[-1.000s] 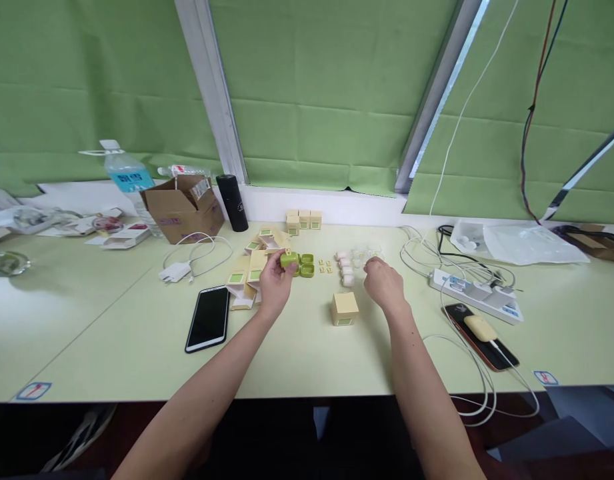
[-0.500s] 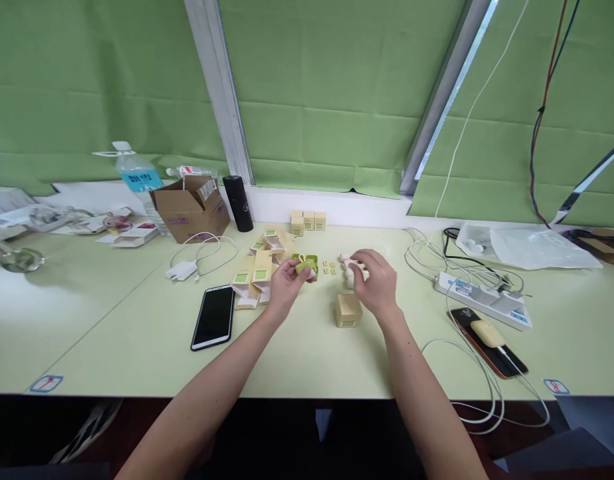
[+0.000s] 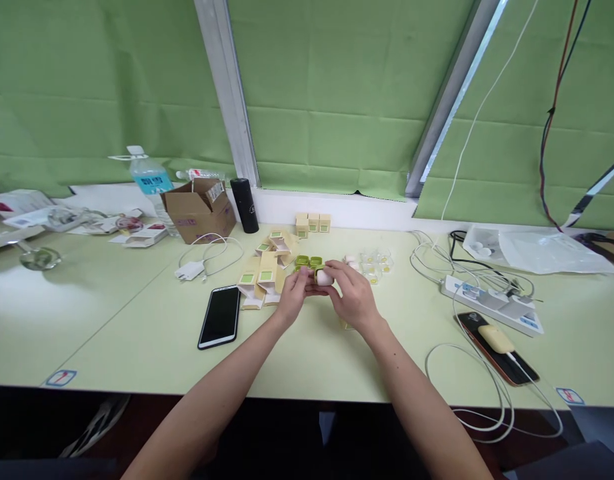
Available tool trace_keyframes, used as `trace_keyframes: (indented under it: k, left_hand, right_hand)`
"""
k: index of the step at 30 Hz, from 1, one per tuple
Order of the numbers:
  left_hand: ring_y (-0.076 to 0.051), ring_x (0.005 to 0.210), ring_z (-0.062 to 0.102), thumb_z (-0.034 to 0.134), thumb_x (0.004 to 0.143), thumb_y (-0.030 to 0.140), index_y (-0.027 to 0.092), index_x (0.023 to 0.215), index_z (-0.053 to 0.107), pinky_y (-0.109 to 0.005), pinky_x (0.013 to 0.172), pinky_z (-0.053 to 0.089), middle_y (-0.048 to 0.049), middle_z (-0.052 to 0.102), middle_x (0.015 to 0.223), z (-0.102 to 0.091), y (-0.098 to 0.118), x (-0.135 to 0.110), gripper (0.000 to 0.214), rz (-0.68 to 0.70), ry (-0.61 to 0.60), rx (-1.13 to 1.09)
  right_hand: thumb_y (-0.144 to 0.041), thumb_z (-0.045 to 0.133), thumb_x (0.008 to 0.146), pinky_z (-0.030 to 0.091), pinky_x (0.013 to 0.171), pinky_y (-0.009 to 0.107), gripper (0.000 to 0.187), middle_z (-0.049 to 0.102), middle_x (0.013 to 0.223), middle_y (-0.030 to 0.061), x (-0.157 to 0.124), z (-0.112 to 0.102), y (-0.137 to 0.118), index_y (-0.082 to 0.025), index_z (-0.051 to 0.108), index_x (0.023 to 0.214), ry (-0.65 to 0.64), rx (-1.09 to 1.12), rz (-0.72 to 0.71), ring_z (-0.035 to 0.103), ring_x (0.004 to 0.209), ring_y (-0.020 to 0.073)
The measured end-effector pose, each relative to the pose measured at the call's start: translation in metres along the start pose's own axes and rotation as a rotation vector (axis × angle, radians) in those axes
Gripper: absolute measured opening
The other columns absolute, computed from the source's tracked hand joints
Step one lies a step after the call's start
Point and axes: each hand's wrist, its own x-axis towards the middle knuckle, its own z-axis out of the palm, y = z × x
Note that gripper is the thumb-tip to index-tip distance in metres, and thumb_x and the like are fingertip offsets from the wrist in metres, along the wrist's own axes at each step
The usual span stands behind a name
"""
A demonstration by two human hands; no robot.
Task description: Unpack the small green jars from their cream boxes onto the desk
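Close together over the table, my left hand [image 3: 293, 298] and my right hand [image 3: 354, 297] both grip a small rounded pinkish-white and green piece [image 3: 324, 277]. The fingers of both hands are closed around it, hiding part of it. Just behind the hands are several small green square cups [image 3: 309, 261]. To the right of them lie other pinkish-white pieces [image 3: 351, 261], partly covered by my right hand, and several clear cups with yellow spots [image 3: 377, 265]. A small tan box [image 3: 345, 325] shows only slightly beneath my right hand.
Opened tan cartons [image 3: 259, 277] lie left of my hands, beside a phone [image 3: 219, 317]. Small closed boxes [image 3: 313, 223] stand at the back. A black bottle [image 3: 245, 205], a cardboard box [image 3: 199, 213] and a power strip [image 3: 491, 305] with loose cables are farther out.
My right hand has moved left from the pinkish-white pieces to meet my left hand at the held piece. The clear cups, earlier behind my right hand, now show. The view has shifted slightly.
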Motion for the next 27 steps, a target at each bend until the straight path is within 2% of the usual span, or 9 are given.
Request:
trace_keyframes:
  k: [3, 6, 10, 14, 17, 20, 27]
  left_hand:
    - [-0.028, 0.099, 0.075, 0.065, 0.091, 0.065, 0.016, 0.123, 0.065, -0.045, 0.089, 0.064, -0.0147, 0.076, 0.105, 0.001, 0.002, -0.004, 0.059, 0.186, 0.018, 0.108]
    - [-0.026, 0.112, 0.072, 0.066, 0.095, 0.053, 0.021, 0.137, 0.059, -0.042, 0.099, 0.060, -0.0147, 0.073, 0.119, 0.002, 0.002, -0.007, 0.053, 0.327, 0.025, 0.265]
    - [-0.025, 0.112, 0.070, 0.059, 0.100, 0.044, 0.021, 0.133, 0.066, -0.041, 0.098, 0.061, -0.0157, 0.068, 0.132, 0.002, 0.002, -0.009, 0.041, 0.457, 0.068, 0.491]
    - [-0.026, 0.120, 0.068, 0.055, 0.102, 0.038, 0.022, 0.127, 0.071, -0.042, 0.100, 0.060, -0.0131, 0.072, 0.129, 0.002, 0.002, -0.007, 0.034, 0.555, 0.091, 0.604]
    - [-0.025, 0.120, 0.070, 0.054, 0.102, 0.034, 0.023, 0.124, 0.074, -0.044, 0.106, 0.057, -0.0103, 0.076, 0.123, 0.001, -0.001, -0.005, 0.031, 0.597, 0.108, 0.661]
    - [-0.025, 0.118, 0.071, 0.053, 0.102, 0.033, 0.024, 0.122, 0.075, -0.044, 0.106, 0.058, -0.0088, 0.077, 0.123, 0.000, -0.004, -0.004, 0.031, 0.585, 0.125, 0.671]
    - [-0.025, 0.116, 0.072, 0.050, 0.103, 0.034, 0.022, 0.119, 0.076, -0.043, 0.103, 0.058, -0.0092, 0.078, 0.121, 0.002, -0.004, -0.004, 0.033, 0.535, 0.146, 0.630]
  right_hand:
    - [-0.027, 0.057, 0.101, 0.061, 0.096, 0.044, 0.025, 0.072, 0.126, 0.0155, -0.003, -0.002, 0.006, -0.021, 0.062, 0.125, 0.078, 0.121, 0.028, 0.069, 0.119, 0.0263]
    - [-0.027, 0.058, 0.101, 0.060, 0.099, 0.046, 0.024, 0.072, 0.125, 0.0145, -0.004, -0.002, 0.007, -0.023, 0.061, 0.124, 0.081, 0.170, 0.039, 0.069, 0.120, 0.0260]
    - [-0.025, 0.056, 0.101, 0.061, 0.097, 0.044, 0.023, 0.071, 0.129, 0.0145, -0.006, 0.001, 0.005, -0.023, 0.060, 0.123, 0.028, 0.161, 0.039, 0.069, 0.120, 0.0260]
    - [-0.028, 0.054, 0.103, 0.061, 0.095, 0.042, 0.023, 0.070, 0.129, 0.0146, -0.005, 0.000, 0.003, -0.023, 0.060, 0.125, -0.009, 0.152, 0.047, 0.068, 0.121, 0.0258]
    - [-0.029, 0.054, 0.103, 0.061, 0.091, 0.041, 0.021, 0.069, 0.123, 0.0149, -0.004, 0.000, 0.002, -0.022, 0.060, 0.122, -0.012, 0.144, 0.047, 0.068, 0.116, 0.0262]
    - [-0.029, 0.054, 0.102, 0.062, 0.084, 0.041, 0.022, 0.066, 0.118, 0.0146, -0.004, 0.001, 0.000, -0.023, 0.059, 0.122, -0.031, 0.130, 0.093, 0.067, 0.109, 0.0273]
    - [-0.027, 0.053, 0.100, 0.062, 0.084, 0.041, 0.024, 0.061, 0.119, 0.0137, -0.003, 0.002, -0.005, -0.023, 0.054, 0.124, -0.016, 0.215, 0.122, 0.064, 0.107, 0.0263]
